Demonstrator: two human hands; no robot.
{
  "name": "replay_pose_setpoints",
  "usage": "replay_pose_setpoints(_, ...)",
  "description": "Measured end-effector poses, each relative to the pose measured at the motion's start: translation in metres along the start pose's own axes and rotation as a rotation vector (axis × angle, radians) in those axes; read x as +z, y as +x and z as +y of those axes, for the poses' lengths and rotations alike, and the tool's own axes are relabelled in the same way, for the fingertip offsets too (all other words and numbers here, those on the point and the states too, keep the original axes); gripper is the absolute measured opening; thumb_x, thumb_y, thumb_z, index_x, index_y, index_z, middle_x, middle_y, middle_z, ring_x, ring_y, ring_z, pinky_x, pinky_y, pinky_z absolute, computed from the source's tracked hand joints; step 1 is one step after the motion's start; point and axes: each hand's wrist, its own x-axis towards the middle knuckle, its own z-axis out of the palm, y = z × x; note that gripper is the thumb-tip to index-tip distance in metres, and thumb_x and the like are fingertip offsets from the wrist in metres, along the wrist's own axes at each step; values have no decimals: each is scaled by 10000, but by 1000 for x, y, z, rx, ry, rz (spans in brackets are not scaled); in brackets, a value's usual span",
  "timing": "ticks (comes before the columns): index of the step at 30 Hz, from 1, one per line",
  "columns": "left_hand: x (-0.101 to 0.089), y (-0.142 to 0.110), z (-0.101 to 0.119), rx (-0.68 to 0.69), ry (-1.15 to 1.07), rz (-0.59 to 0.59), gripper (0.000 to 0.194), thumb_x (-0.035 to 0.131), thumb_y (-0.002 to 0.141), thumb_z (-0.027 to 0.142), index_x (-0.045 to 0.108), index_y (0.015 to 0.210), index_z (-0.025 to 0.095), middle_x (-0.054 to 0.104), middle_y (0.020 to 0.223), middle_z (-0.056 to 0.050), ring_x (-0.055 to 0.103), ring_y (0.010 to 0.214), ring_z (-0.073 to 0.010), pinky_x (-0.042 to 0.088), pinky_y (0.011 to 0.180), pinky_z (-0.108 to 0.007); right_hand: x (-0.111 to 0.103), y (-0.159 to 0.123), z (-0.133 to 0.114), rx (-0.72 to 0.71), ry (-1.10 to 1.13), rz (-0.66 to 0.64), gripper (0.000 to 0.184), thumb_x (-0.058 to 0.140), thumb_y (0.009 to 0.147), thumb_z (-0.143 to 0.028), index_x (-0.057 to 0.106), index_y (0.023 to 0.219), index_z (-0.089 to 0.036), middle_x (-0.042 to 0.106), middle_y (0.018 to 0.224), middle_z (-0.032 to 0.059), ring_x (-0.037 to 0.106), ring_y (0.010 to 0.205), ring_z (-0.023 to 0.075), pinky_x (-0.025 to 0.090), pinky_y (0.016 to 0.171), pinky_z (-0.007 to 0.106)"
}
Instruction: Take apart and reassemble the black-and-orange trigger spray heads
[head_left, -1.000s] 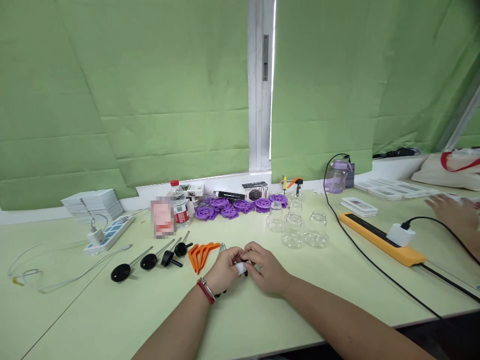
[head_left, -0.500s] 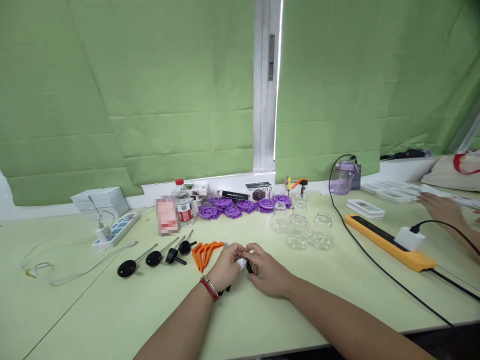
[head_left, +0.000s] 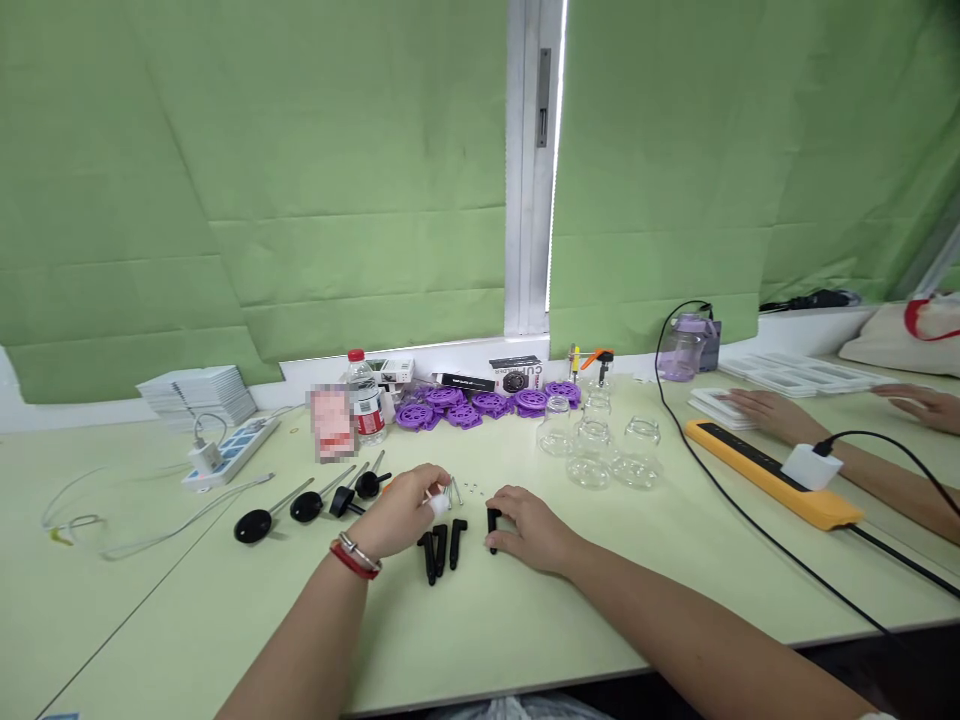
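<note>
My left hand (head_left: 405, 512) hovers low over the table, thumb and forefinger apart beside a few thin metal screws (head_left: 454, 492). Something white (head_left: 439, 505) covers or sits at its thumb tip; I cannot tell if it is worn or held. With fingertips and thumb my right hand (head_left: 536, 530) grips a black L-shaped plastic handle (head_left: 492, 528). Between the hands lie several similar black handles (head_left: 454, 545). Tiny clear bits (head_left: 472, 488) rest beyond them. Orange pieces (head_left: 388, 484) are mostly hidden behind my left hand.
Black round knobs with metal rods (head_left: 306, 507) lie left. Purple wheel-like parts (head_left: 491, 404), a bottle (head_left: 367, 400) and clear glass jars (head_left: 592, 455) stand behind. An orange power strip (head_left: 757, 470) and cable are right, near another person's hand (head_left: 772, 412).
My hands have parted: the left moved left toward the screws, the right kept a black handle. The loose black handles came into view. Another person's hand moved left onto white cards.
</note>
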Motion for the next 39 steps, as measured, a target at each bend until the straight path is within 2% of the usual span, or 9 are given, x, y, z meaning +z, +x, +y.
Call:
replay_pose_setpoints(2,-3,-12,-7,77,66,-140,365,521,787,335,538,1133,219,590,1118,-83,559,979,-230,453,832,-359,1,1,-2,-27,-51,-1,508,581,771,-506,584,1149,-166,580,1082,109,499,1014,251,404,892,379)
replay_pose_setpoints(5,9,-26,-24,173,130,-267,595,586,754,396,404,1290,212,470,1313,-119,463,1172,-265,399,966,-408,3,2,-7,-61,-106,-7,516,546,785,-535,583,1136,-159,597,1053,116,507,978,250,407,865,385)
replay_pose_setpoints(11,42,-30,-41,352,303,-248,729,488,812,505,217,1413,192,257,1464,-149,243,1337,-300,258,1080,-485,6,2,-18,-131,-176,-26,552,512,815,-519,513,1211,-134,591,1076,132,498,995,258,387,886,407)
replay_pose_setpoints(19,59,-23,-32,421,374,-253,683,339,898,445,26,1451,196,175,1494,-141,203,1356,-283,258,1078,-490,7,0,-15,-148,-81,-49,619,569,792,-467,411,1301,-150,518,1202,140,464,1093,259,372,946,404)
replay_pose_setpoints(26,70,-16,-17,429,403,-235,602,355,895,421,155,1439,259,151,1499,-126,218,1342,-327,294,1039,-530,4,-2,-9,-87,97,-61,691,658,730,-395,371,1332,-216,471,1261,108,471,1131,236,389,961,361)
replay_pose_setpoints(31,77,-14,-2,338,398,-288,592,309,903,436,175,1437,216,157,1498,-137,172,1358,-320,254,1057,-533,-21,-1,3,-108,133,-147,791,732,630,-422,418,1318,-191,508,1247,115,476,1133,258,369,977,368)
replay_pose_setpoints(33,82,-11,5,319,397,-330,609,287,903,457,158,1439,199,121,1506,-138,131,1370,-310,227,1071,-523,-34,0,16,-59,203,-187,674,667,689,-468,486,1267,-173,559,1188,112,531,1058,244,408,923,352)
replay_pose_setpoints(35,90,-4,12,321,389,-354,616,271,904,465,141,1441,195,94,1511,-129,105,1377,-294,210,1082,-504,-43,1,33,46,271,-100,466,444,843,-493,586,1141,-164,608,1108,101,571,966,212,428,873,344)
replay_pose_setpoints(39,113,27,26,290,395,-308,636,247,896,493,167,1433,162,117,1509,-133,111,1376,-288,193,1089,-479,-49,5,59,234,284,170,544,242,902,-509,633,947,-134,641,825,68,584,740,173,447,773,335)
